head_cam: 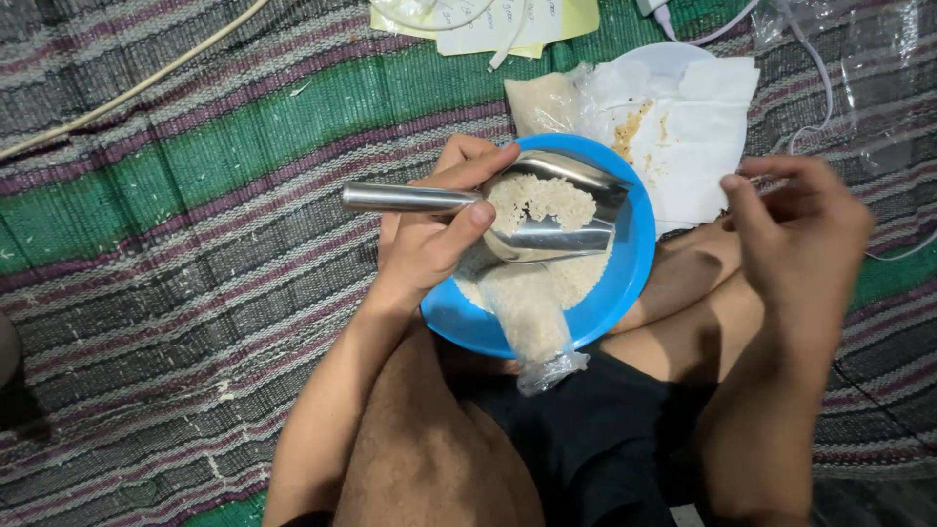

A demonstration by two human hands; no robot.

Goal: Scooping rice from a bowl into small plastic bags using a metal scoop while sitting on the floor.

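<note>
Left hand (pixel 429 239) clenched on a metal scoop (pixel 508 210) heaped with rice, over a blue bowl (pixel 630 263).

Grip of the left hand closed around the scoop's round handle, thumb on top, handle pointing away to the left, scoop mouth level above the bowl and loaded with white rice. Blue bowl resting in the lap, between bare legs and black shorts (pixel 595 439), part filled with rice. Small clear plastic bag of rice (pixel 532 317) lying in the bowl, its knotted end hanging over the near rim. Right hand (pixel 800 239) raised just beside the bowl's right edge, blurred, fingers curled and pinched together, holding nothing visible; whether fully clenched, cannot tell. Beyond the bowl, a stained white paper (pixel 698 137) and another clear bag, all on a striped green and grey mat (pixel 195 195) on the floor.
</note>
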